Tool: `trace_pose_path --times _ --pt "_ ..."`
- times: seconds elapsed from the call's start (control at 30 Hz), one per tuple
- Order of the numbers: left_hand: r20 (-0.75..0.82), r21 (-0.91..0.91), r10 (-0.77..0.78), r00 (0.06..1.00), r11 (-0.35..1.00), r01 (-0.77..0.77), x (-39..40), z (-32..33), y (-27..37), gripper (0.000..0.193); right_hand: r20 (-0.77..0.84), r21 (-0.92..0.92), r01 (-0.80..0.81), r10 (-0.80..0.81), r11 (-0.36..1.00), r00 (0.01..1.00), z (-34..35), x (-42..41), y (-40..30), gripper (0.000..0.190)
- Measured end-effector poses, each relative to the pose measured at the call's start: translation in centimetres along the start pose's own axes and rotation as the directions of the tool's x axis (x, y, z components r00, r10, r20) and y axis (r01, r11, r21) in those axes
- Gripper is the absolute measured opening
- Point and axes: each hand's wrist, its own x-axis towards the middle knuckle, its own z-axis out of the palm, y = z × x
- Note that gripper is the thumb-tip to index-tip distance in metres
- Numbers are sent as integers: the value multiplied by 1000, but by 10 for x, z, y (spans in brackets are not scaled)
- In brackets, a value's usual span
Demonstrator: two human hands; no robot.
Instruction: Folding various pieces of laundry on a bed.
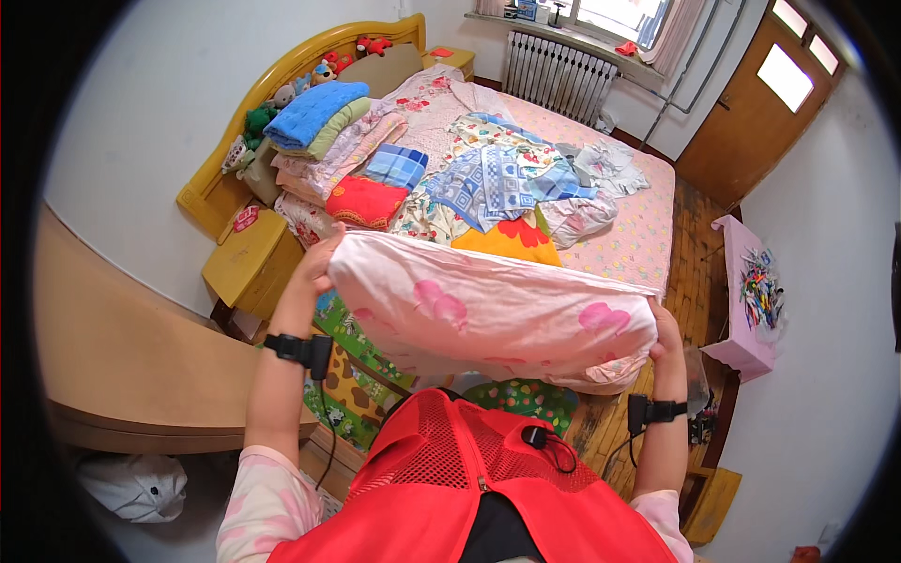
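Observation:
Stretched between my two hands is a pink and white cloth (pixel 507 317) with darker pink heart-like shapes. My left hand (pixel 320 264) grips its upper left corner, and my right hand (pixel 663 331) grips the right end. The cloth hangs down in front of me, before the near edge of the bed (pixel 626 260). Just beyond its upper edge lie an orange cloth with a red flower (pixel 510 241), a blue and white patterned cloth (pixel 486 184) and other rumpled fabrics. A red cushion-like bundle (pixel 366 202) and a folded blue plaid cloth (pixel 396 166) sit behind my left hand.
A folded stack topped by a blue quilt (pixel 317 116) stands near the headboard (pixel 281 67). Yellow nightstand (pixel 250 260) and tan furniture (pixel 155 338) are at left. On the right, a pink-covered table (pixel 739 345) holds many pens. A patterned mat (pixel 352 380) covers floor below.

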Motion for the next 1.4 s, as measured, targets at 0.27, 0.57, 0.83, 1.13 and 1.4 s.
trace_pose_path --times 0.27,0.57,0.83,1.13,1.4 --pt "-13 57 64 998 996 -63 -12 154 -79 40 193 -184 89 -53 979 980 161 -48 23 29" --pt "272 591 302 914 697 -406 -50 214 -98 33 408 -398 261 -85 880 909 239 -86 44 29" --pt "415 581 330 848 621 -526 -44 208 -101 29 552 -607 476 -93 637 828 233 -104 28 33" --pt "588 488 206 782 680 -547 -34 200 -67 21 702 -633 638 -22 438 712 182 -72 42 47" --pt "466 811 285 838 240 -533 -15 166 -43 28 418 -823 473 -230 313 879 155 -74 0 25"
